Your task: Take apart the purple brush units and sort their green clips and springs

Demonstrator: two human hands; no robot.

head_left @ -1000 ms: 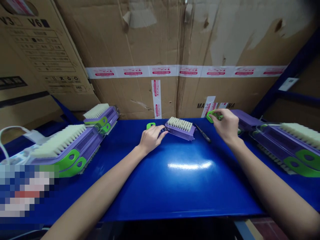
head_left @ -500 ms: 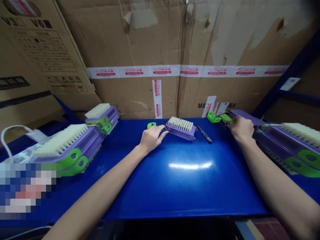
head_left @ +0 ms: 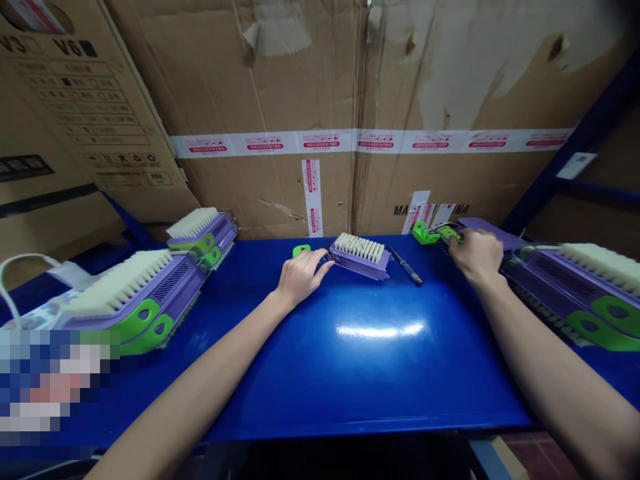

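Note:
Near the back of the blue tabletop, my left hand (head_left: 300, 275) is closed, with thumb and fingers around a green plastic piece (head_left: 301, 251) whose rim shows above the knuckles. A dark coil (head_left: 327, 257) shows between its fingertips and the end of a purple brush block (head_left: 361, 257). That block lies bristles up, the cream tufts on top. To its right rests a thin screwdriver (head_left: 407, 268). My right hand (head_left: 479, 253) reaches to the back right, its fingers closed at a green plastic part (head_left: 449, 233); the fingertips are partly hidden. Another green part (head_left: 425, 233) lies just left of it.
Stacked purple brushes with green ends (head_left: 137, 293) stand at the left, a smaller pair (head_left: 203, 237) behind them. More brushes (head_left: 585, 280) lie at the right. A white cable (head_left: 25, 257) loops at far left. Cardboard (head_left: 260, 87) walls the back.
The view shifts slightly. My right hand has moved a little to the left at the green part; my left hand keeps its place by the brush block.

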